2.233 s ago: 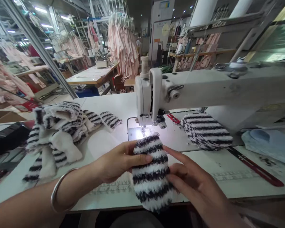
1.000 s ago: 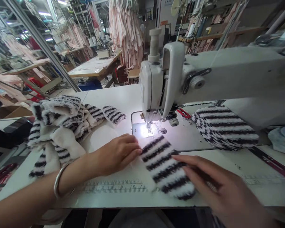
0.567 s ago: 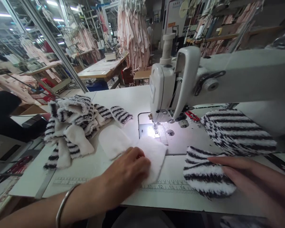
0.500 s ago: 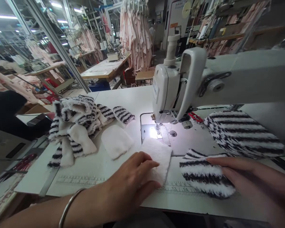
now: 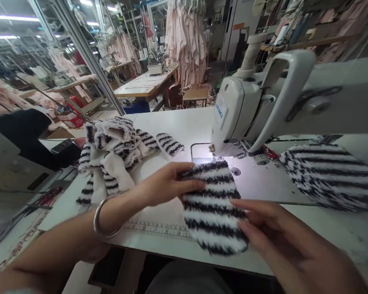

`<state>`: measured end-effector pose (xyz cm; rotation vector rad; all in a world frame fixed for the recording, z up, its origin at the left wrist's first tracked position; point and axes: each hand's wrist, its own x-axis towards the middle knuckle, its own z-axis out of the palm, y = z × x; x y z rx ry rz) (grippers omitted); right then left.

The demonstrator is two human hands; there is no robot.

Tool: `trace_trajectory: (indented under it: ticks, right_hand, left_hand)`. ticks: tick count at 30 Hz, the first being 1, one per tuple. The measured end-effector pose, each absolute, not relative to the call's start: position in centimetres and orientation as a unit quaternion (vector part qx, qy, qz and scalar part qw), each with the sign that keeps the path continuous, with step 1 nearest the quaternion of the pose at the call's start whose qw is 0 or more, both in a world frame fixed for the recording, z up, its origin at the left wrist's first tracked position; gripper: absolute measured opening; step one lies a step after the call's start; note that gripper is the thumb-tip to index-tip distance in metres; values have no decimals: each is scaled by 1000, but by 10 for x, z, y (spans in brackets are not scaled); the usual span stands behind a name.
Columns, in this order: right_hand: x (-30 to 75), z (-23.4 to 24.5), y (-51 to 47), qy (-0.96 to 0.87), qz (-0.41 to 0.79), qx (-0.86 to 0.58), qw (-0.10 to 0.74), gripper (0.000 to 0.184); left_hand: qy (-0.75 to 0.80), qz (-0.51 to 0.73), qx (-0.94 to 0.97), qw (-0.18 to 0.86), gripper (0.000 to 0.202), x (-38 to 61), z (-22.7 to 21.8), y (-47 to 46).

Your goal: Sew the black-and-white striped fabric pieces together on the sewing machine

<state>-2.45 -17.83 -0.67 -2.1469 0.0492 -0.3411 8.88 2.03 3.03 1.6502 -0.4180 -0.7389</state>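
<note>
A fuzzy black-and-white striped fabric piece (image 5: 214, 208) lies in front of the sewing machine's needle area, its upper edge close under the machine head. My left hand (image 5: 168, 183) grips its upper left edge, thumb on top and some fingers hidden beneath. At the lower right edge, my right hand (image 5: 272, 228) pinches the same piece between thumb and fingers. The white fabric piece from the earlier view is covered, so I cannot tell whether it lies beneath. Another white piece (image 5: 149, 165) rests on the table, partly behind my left hand.
The sewing machine (image 5: 236, 106) rises at the right, with a stack of striped pieces (image 5: 331, 175) beside it. A heap of striped and white pieces (image 5: 110, 143) sits at the left. A ruler scale (image 5: 159, 230) runs along the table's front edge.
The striped piece has moved left and up, from the right of the table to in front of the needle. My left hand has gone from the white piece to the striped one.
</note>
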Motion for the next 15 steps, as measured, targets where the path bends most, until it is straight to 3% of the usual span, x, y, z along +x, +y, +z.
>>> trace_trajectory:
  ticks: [7, 15]
  right_hand:
    - [-19, -35, -162, -12, -129, -908, 398, 19]
    - [-17, -34, -162, -18, -149, -908, 392, 17]
  left_hand:
    - [-314, -257, 845, 348, 21, 117, 8, 11]
    - [-290, -233, 860, 350, 20, 109, 11, 12]
